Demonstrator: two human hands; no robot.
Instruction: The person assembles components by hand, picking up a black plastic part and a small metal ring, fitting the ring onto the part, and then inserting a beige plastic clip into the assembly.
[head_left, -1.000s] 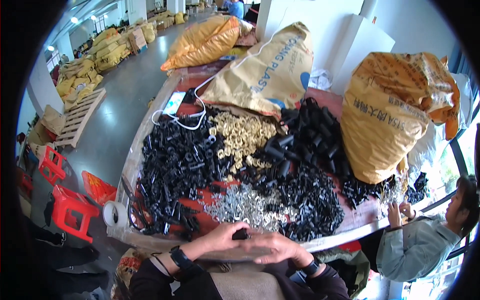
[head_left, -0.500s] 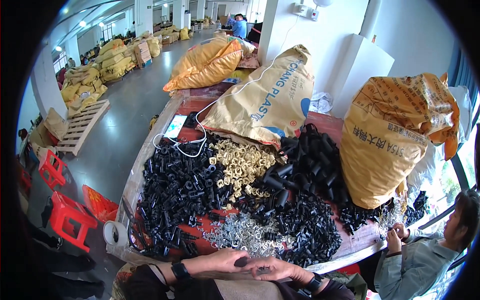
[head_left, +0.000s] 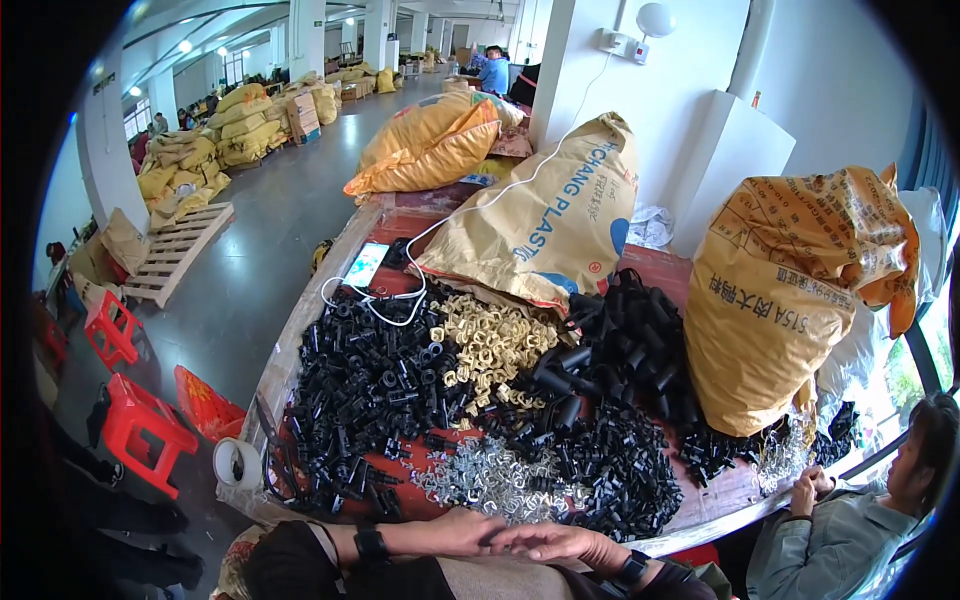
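Observation:
My left hand [head_left: 462, 532] is at the table's near edge, fingers curled inward. Its fingertips meet my right hand, and whatever they close on is hidden. From the other side my right hand [head_left: 560, 541] reaches across, its fingers stretched toward the left one, with no part visible in them. Just beyond both hands lies a heap of small silvery metal clips [head_left: 490, 474]. Black plastic fittings [head_left: 350, 400] are piled to its left, small black clip-like parts [head_left: 625, 475] to its right. Farther back are beige plastic rings [head_left: 495, 345] and black tubular pieces [head_left: 630, 330].
A large tan sack [head_left: 535, 215] lies behind the piles, and an orange-yellow sack [head_left: 790, 300] stands at right. A lit phone [head_left: 367, 265] with a white cable rests at far left. A co-worker [head_left: 850, 530] sits at right. A tape roll [head_left: 237, 464] and red stools [head_left: 147, 432] are left.
The view has tilted, so the scene sits lower. My hands have drawn together, and the dark round piece at my left fingers no longer shows. The co-worker's hands have lowered.

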